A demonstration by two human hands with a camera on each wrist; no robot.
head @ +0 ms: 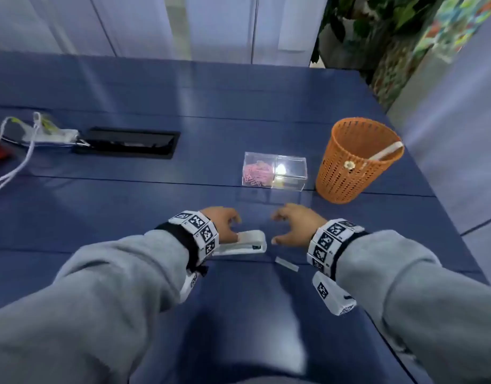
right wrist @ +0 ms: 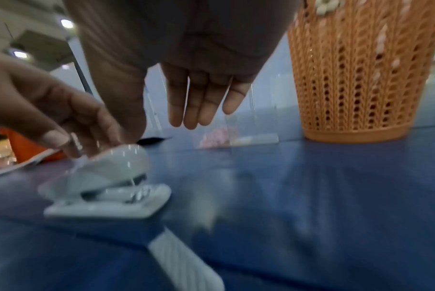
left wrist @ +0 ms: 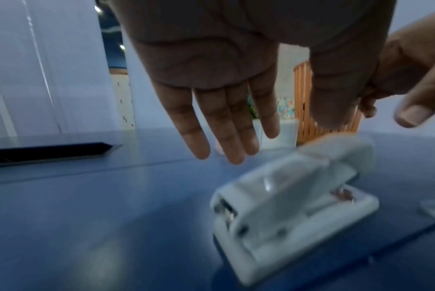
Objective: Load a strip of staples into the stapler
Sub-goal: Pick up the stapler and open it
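A white stapler (head: 247, 242) lies closed on the blue table (head: 128, 212), nose to the right; it is blurred in the left wrist view (left wrist: 298, 196) and the right wrist view (right wrist: 104, 187). My left hand (head: 237, 228) hovers over its rear with fingers (left wrist: 223, 128) straight and off it; only the thumb touches the top. My right hand (head: 276, 229) hangs just right of the stapler's nose, fingers (right wrist: 193, 106) relaxed and holding nothing. A short strip of staples (head: 286, 263) lies flat on the table below the right hand, also near the right wrist camera (right wrist: 184, 261).
A clear box (head: 274, 171) holding pink paper clips stands beyond the hands. An orange mesh basket (head: 357, 162) stands at the right, near the table's right edge. A black cable hatch (head: 128, 142) and white cables (head: 31, 145) lie at the far left.
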